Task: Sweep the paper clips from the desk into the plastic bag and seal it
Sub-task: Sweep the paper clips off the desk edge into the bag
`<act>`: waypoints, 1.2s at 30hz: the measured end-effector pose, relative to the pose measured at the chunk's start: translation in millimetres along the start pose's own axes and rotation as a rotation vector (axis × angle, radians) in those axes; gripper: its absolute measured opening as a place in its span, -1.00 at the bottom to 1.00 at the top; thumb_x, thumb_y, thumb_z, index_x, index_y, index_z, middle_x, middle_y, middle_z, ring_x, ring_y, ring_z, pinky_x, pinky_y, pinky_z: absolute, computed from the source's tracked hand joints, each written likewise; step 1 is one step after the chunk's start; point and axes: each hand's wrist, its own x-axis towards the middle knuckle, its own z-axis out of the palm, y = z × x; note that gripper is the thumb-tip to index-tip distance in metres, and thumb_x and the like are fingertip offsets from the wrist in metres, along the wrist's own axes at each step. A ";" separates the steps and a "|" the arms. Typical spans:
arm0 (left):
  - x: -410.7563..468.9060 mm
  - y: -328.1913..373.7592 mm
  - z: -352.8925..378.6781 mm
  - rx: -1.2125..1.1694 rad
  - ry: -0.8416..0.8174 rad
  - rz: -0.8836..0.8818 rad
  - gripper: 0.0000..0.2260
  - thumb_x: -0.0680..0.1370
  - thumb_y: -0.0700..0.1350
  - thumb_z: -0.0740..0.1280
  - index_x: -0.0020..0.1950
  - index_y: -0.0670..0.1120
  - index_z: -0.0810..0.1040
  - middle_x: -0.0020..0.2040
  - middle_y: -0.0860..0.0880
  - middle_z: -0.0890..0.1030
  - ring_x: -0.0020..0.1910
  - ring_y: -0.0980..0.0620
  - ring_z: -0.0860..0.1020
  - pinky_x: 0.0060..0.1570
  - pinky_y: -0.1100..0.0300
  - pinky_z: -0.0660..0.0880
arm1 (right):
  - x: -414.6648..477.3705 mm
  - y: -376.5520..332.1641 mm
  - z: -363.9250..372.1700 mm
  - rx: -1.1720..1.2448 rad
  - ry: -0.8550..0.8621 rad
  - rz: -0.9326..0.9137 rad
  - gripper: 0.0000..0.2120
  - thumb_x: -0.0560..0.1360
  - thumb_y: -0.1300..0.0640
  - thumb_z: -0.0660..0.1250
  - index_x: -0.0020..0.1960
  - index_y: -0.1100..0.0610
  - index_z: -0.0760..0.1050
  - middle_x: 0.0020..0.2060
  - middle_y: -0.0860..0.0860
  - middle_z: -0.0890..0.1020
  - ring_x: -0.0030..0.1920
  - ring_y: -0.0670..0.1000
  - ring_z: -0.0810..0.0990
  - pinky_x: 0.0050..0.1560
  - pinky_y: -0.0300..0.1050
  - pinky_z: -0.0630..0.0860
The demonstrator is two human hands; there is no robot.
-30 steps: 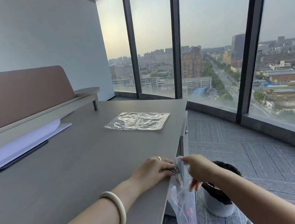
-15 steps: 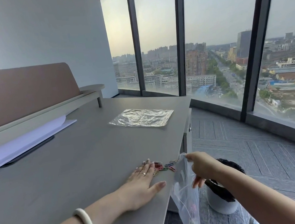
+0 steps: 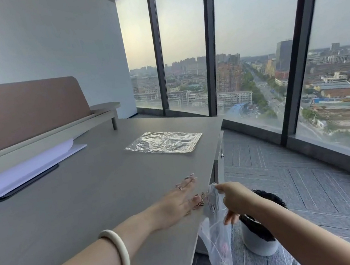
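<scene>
Fingers (image 3: pixel 188 182) of your left hand (image 3: pixel 174 204) lay flat and spread on the grey wood-grain desk (image 3: pixel 72 214), blurred, beside a few small paper clips (image 3: pixel 201 198) at its right edge. Your right hand (image 3: pixel 234 200) pinched the mouth of the clear plastic bag (image 3: pixel 220 247), which hung long-axis down below the edge; its bottom was cut off. Behind it stood a white bin with a black liner (image 3: pixel 260 239). A second flat clear bag (image 3: pixel 164 142) lay well apart.
</scene>
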 end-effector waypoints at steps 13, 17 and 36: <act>-20.0 -17.2 18.1 0.333 -0.122 -0.095 -0.08 0.22 0.43 -0.39 0.49 -0.02 -0.23 0.53 0.03 -0.23 0.49 0.15 -0.26 0.40 0.22 -0.33 | 1.8 1.2 3.1 -0.025 -0.036 0.011 -0.37 0.47 0.48 -0.11 0.51 0.18 -0.05 0.35 0.35 0.35 -0.27 0.16 0.63 -0.03 0.07 0.59; 3.7 -5.4 22.0 0.343 -0.147 -0.044 -0.44 0.57 0.19 -0.14 0.50 0.00 -0.16 0.55 0.04 -0.16 0.50 0.14 -0.22 0.44 0.17 -0.29 | 2.5 1.7 0.6 0.017 -0.023 0.005 -0.38 0.48 0.49 -0.09 0.50 0.18 0.02 0.46 0.28 0.18 -0.33 0.10 0.66 -0.23 -0.02 0.61; 3.2 -8.3 15.3 0.327 -0.119 -0.077 -0.54 0.62 0.04 -0.02 0.50 0.00 -0.01 0.55 0.00 -0.07 0.52 0.04 -0.15 0.46 0.10 -0.19 | 5.1 6.2 0.0 0.036 -0.001 0.004 -0.36 0.46 0.49 -0.13 0.51 0.16 0.02 0.46 0.27 0.17 -0.56 -0.05 0.58 -0.43 -0.21 0.57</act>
